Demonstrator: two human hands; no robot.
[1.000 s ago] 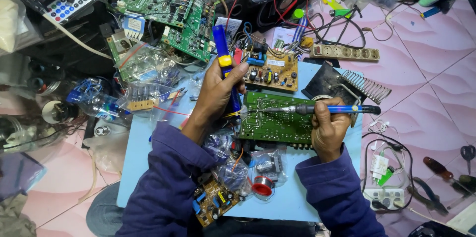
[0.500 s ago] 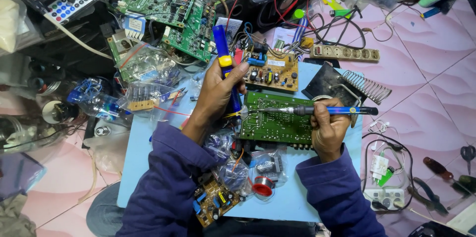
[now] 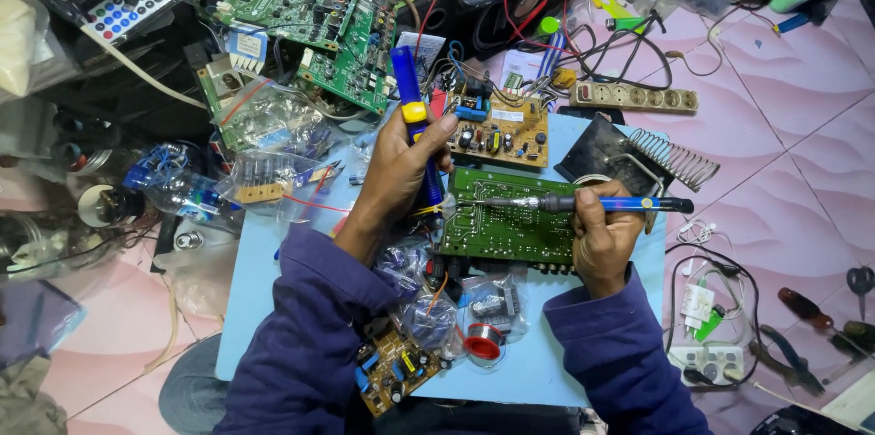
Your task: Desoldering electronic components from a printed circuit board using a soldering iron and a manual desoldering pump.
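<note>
Green board (image 3: 515,221) on the blue mat (image 3: 273,307), worked from both sides.
Left hand (image 3: 401,166) grips the blue pump (image 3: 415,134) upright at the board's left edge; right hand (image 3: 602,239) clasps the iron (image 3: 583,204), tip meeting the board's top-left corner.

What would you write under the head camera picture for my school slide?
Left hand holds a blue desoldering pump while right hand touches a soldering iron to a green circuit board.
</note>
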